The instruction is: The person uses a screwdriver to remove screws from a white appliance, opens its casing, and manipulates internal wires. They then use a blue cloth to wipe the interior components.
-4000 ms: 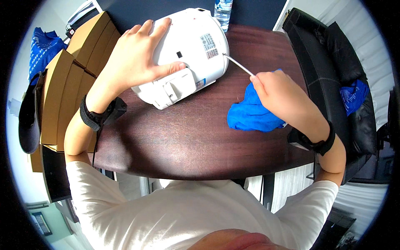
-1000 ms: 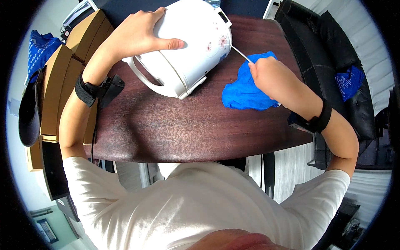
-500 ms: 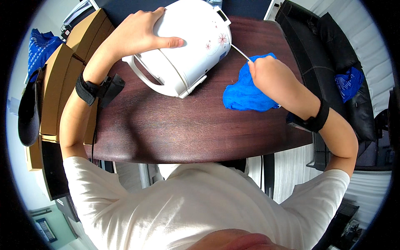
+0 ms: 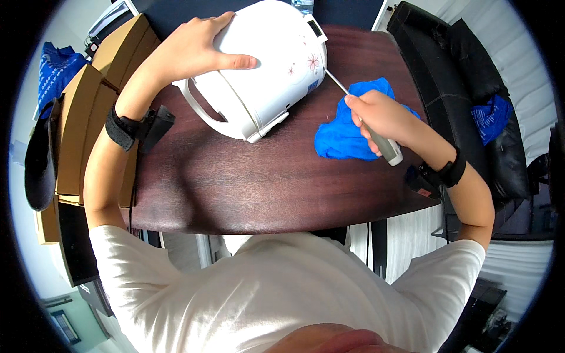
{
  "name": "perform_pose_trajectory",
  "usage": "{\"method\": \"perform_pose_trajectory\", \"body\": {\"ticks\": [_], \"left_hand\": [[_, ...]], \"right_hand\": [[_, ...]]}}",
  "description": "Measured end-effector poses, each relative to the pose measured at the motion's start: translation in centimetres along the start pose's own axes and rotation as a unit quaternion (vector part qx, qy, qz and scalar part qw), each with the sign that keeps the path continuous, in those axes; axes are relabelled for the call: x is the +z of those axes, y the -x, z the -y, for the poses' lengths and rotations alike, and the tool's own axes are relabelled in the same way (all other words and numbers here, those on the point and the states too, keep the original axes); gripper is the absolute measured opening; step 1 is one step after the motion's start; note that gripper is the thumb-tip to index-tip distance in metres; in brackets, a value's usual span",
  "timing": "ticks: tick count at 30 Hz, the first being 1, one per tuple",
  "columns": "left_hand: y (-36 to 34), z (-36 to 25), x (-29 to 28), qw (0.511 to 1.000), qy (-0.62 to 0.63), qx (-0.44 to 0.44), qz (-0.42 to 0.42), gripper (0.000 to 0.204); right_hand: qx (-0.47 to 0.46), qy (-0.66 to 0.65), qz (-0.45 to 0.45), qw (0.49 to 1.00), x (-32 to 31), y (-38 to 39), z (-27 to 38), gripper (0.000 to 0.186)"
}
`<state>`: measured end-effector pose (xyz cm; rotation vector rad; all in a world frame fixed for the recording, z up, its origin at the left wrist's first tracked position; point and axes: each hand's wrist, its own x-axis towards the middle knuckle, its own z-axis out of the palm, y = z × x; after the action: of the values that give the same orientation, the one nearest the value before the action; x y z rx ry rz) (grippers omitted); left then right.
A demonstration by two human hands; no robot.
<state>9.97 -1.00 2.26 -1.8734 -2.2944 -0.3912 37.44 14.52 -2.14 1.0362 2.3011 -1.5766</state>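
Note:
A white appliance (image 4: 268,82) with pink flower print and a carry handle, like a rice cooker, lies on the dark wood table (image 4: 259,188). My left hand (image 4: 194,50) rests on it with fingers and thumb spread. My right hand (image 4: 376,117) is closed on a screwdriver (image 4: 388,152) with a grey handle and a long metal shaft, whose tip meets the appliance's right side; whether it sits in a hole is too small to tell. A rumpled blue cloth (image 4: 335,141) lies beneath and beside that hand.
Stacked cardboard boxes (image 4: 76,141) stand along the left, with a blue bag (image 4: 56,70) and a black curved item (image 4: 41,165). A bottle (image 4: 302,6) stands beyond the appliance. A black sofa (image 4: 429,70) with another blue bag (image 4: 488,117) is on the right.
Since four seconds ago the appliance has turned, showing flowers and its handle instead of labels. In the last half second my right hand has rotated, uncovering the screwdriver's handle.

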Motion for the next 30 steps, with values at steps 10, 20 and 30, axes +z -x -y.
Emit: {"method": "perform_pose_trajectory", "body": {"ticks": [10, 20, 30], "left_hand": [[-0.5, 1.1, 0.3, 1.000, 0.020, 0.015, 0.008, 0.106], [-0.4, 1.2, 0.4, 1.000, 0.005, 0.014, 0.005, 0.113], [-0.3, 1.2, 0.2, 1.000, -0.005, 0.022, -0.012, 0.110]], "right_hand": [[-0.006, 0.004, -0.007, 1.000, 0.7, -1.0, -1.7, 0.045], [-0.126, 0.337, -0.198, 0.912, 1.4, -1.8, -2.0, 0.054], [-0.266, 0.408, -0.273, 0.829, 2.0, -2.1, -2.6, 0.047]]}}
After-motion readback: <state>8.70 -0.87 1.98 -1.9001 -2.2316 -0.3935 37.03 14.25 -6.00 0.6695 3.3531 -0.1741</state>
